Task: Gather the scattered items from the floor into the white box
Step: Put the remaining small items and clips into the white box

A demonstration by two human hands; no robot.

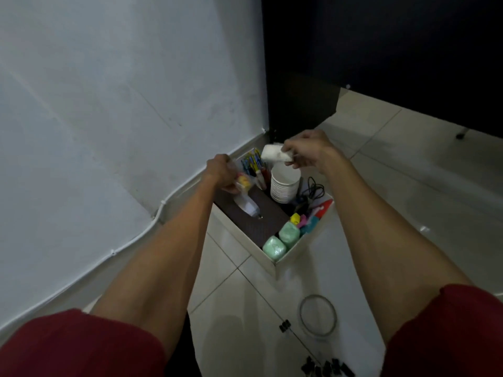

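The box [283, 261], mid-frame by the wall, already held cups [284, 186], pens [254, 161] and green packs [275, 247]. The left hand [221, 172] gripped a clear packet [243, 183] and the right hand [307, 152] a white roll [275, 153] above it. A ring [318, 315] and clips [326, 367] lay on the floor, lower right, so I judged the job mostly done.

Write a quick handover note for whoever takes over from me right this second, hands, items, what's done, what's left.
Left hand: closed on a clear packet with yellow bits, over the white box.
Right hand: gripping a white roll above the stack of paper cups.
Done: already in the box are the cups, pens, a black cable, two green packs and a dark tissue box.
Left: drop in both held items, then gather the wire ring and black binder clips from the floor.
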